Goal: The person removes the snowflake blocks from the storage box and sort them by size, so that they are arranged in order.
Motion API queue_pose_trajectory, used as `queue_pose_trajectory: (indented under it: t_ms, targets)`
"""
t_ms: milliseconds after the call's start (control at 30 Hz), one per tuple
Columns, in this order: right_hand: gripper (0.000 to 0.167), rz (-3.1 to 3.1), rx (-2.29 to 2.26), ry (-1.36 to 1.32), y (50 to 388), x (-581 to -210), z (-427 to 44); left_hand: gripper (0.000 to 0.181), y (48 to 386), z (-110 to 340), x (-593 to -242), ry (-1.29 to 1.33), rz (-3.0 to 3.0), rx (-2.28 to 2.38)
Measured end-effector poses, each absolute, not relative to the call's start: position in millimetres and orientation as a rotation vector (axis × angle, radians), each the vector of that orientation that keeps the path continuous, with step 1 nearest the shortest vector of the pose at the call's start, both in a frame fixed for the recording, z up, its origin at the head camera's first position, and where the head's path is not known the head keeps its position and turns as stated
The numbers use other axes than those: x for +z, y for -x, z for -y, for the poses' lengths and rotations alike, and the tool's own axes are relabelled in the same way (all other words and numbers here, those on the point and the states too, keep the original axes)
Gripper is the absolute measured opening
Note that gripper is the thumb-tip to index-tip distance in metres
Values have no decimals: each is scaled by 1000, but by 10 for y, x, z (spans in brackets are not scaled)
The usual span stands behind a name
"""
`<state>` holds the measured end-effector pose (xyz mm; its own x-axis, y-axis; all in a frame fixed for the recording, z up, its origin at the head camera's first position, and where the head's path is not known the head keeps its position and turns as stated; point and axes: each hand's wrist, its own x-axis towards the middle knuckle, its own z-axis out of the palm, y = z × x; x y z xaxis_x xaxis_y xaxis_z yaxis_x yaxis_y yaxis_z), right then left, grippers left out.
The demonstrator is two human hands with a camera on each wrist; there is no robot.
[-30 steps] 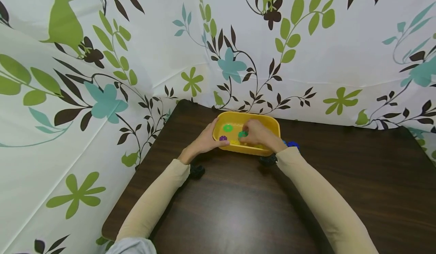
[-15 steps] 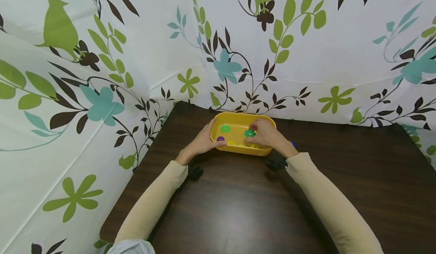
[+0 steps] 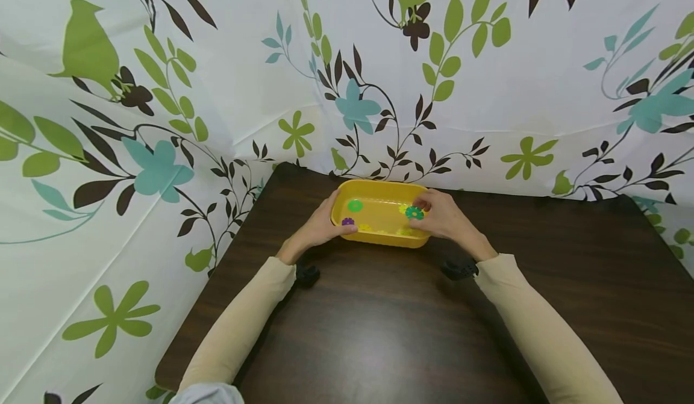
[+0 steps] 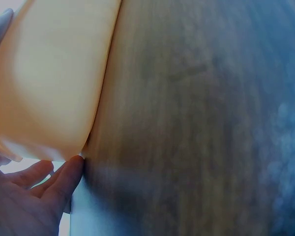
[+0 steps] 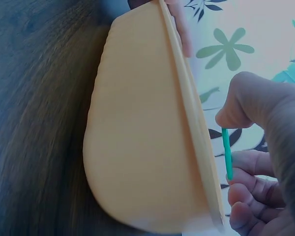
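1. So, my left hand (image 3: 321, 223) has the end of the yellow bin (image 3: 387, 239), thumb over the near rim and fingers along the outside. Pretty sure that's just to stop it sliding on the table (image 3: 374, 313).
2. My right hand (image 3: 443, 214) is pinching a green disc (image 3: 414, 209) by its edge, thumb on one side, fingers on the other. Thin piece, so an edge pinch probably beats a full grab. From the right wrist it's edge-on, just clear of the rim.
3. Bin sits between my hands, likely so both reach it easily.
4. Purple disc (image 3: 347, 221) is inside, right by my left thumb, with a green ring (image 3: 351, 206) beyond it and a yellow disc (image 3: 365, 228) just past the thumb tip. Loose bits, nobody's holding those.
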<state>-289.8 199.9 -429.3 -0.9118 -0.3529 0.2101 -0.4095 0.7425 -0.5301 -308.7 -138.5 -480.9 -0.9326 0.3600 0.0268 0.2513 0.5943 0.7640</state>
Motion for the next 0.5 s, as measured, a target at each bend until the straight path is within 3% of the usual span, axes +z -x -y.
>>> queue_pose_trajectory:
  t_ms: [500]
  targets:
    - [34, 2808, 923, -477, 2740, -4373, -2530, 121, 3080, 1387, -4792, -504, -2657, 1267]
